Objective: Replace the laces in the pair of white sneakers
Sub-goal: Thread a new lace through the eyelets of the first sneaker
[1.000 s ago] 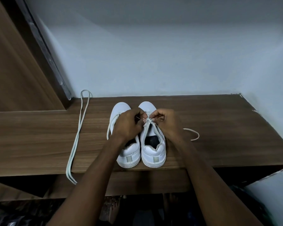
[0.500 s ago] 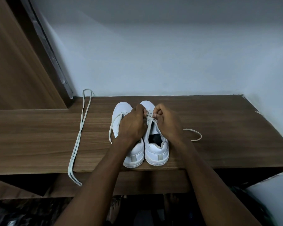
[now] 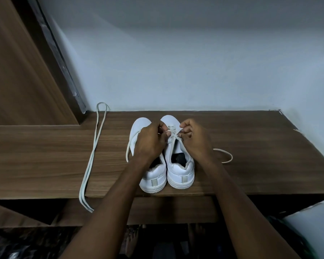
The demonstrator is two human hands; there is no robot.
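Note:
Two white sneakers stand side by side on the wooden shelf, heels toward me: the left sneaker and the right sneaker. Both hands work at the right sneaker's front eyelets. My left hand pinches the white lace from the left, and my right hand pinches it from the right. One lace end loops out on the shelf at right, another hangs left of the left sneaker. My left forearm hides part of the left sneaker.
A spare white lace lies folded double on the shelf's left part, its ends hanging over the front edge. A wooden panel rises at the left, and a pale wall stands behind. Dark clutter lies below the shelf.
Both hands have shifted a little toward the toe of the right sneaker, with the lace drawn up between them. The view has tilted slightly.

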